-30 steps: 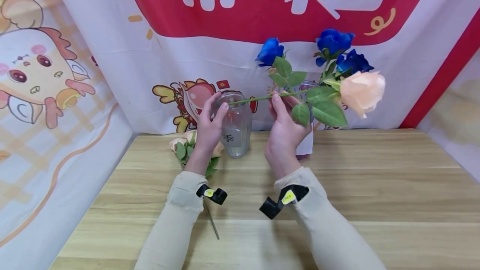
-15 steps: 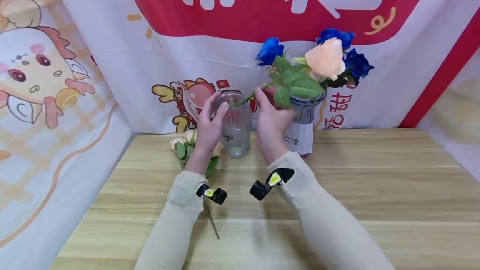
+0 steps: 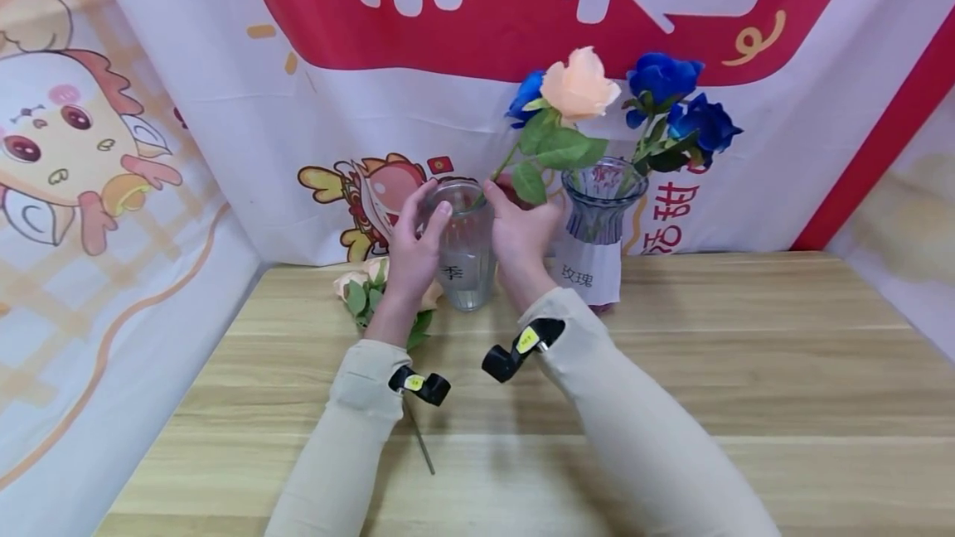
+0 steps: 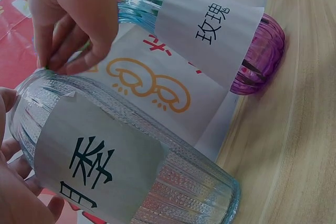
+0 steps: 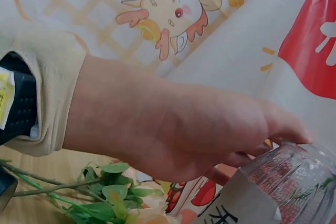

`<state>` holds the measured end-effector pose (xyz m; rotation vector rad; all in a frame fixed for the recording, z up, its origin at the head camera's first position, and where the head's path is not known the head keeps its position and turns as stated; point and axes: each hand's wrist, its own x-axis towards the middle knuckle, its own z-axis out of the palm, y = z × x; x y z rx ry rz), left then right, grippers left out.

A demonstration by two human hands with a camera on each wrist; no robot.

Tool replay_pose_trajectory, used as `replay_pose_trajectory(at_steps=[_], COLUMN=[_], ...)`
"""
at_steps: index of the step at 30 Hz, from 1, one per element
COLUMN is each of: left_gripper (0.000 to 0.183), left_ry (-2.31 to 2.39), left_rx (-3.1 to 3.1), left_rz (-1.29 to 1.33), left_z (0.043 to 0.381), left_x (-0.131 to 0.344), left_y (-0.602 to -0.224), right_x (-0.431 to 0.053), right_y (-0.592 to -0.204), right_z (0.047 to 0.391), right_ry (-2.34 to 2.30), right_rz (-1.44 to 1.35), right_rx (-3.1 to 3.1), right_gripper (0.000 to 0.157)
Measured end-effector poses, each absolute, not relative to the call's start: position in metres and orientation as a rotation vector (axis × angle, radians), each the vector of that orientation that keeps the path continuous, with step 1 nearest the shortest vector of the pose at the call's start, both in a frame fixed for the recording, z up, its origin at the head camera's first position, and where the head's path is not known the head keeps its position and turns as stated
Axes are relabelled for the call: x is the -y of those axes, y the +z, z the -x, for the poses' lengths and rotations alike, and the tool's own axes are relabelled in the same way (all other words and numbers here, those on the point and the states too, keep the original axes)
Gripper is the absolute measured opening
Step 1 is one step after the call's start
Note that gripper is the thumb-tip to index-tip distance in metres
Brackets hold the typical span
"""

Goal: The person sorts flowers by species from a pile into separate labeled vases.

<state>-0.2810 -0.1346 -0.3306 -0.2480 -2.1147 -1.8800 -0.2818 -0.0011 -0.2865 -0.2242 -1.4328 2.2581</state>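
A clear glass vase [image 3: 470, 263] with a white paper label stands upright on the table, and my left hand [image 3: 413, 259] grips it near the neck, thumb and fingers around either side. My right hand [image 3: 525, 234] pinches the green stem of a peach rose [image 3: 580, 88] right at the vase's mouth. The bloom leans up and to the right, its leaves above the hand. From the left wrist, the right hand [image 4: 79, 14] shows with fingertips at the rim of the vase [image 4: 199, 177]. The lower stem shows faintly through the glass [image 5: 294, 182] in the right wrist view.
Just right stands a blue and purple vase [image 3: 597, 226] with a white label, holding several blue roses [image 3: 664, 77]. More peach roses [image 3: 361, 292] lie on the wooden table [image 3: 746, 396], partly behind my left forearm. A printed cloth [image 3: 388, 123] hangs behind.
My right hand has moved left to the vase's mouth with the peach rose. The rose has swung from nearly level to upright. My left hand has stayed on the vase.
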Motion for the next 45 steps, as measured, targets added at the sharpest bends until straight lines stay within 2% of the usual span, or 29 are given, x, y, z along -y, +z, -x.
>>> replay_pose_trajectory(at_steps=[4,12,19,29,34,41,45], left_gripper=[0.053,0.051,0.051,0.051,0.052,0.052,0.053], left_ry=[-1.882,-1.877,-1.881,-1.911,-1.909,-1.897,-1.882], left_rx=[2.117,2.109,2.1,2.081,2.076,2.093,2.101], left_rz=[0.254,0.259,0.266,0.267,0.275,0.27,0.268], left_z=[0.281,0.281,0.281,0.28,0.28,0.28,0.28], left_x=[0.134,0.134,0.134,0.133,0.134,0.134,0.135], left_y=[-0.331,-0.331,-0.332,-0.33,-0.33,-0.331,-0.333], right_x=[0.003,-0.003,-0.016,-0.036,-0.046,-0.061,-0.061], right_y=[-0.29,-0.294,-0.3,-0.314,-0.326,-0.35,-0.36], right_z=[0.285,0.284,0.282,0.276,0.271,0.252,0.243], right_ry=[2.252,2.253,2.293,2.332,2.375,2.277,2.223], right_rz=[0.258,0.271,0.263,0.048,-0.077,-0.302,-0.373], right_rx=[1.522,1.732,1.885,1.984,1.949,2.224,2.309], right_gripper=[0.042,0.025,0.037,0.036,0.044,0.072,0.076])
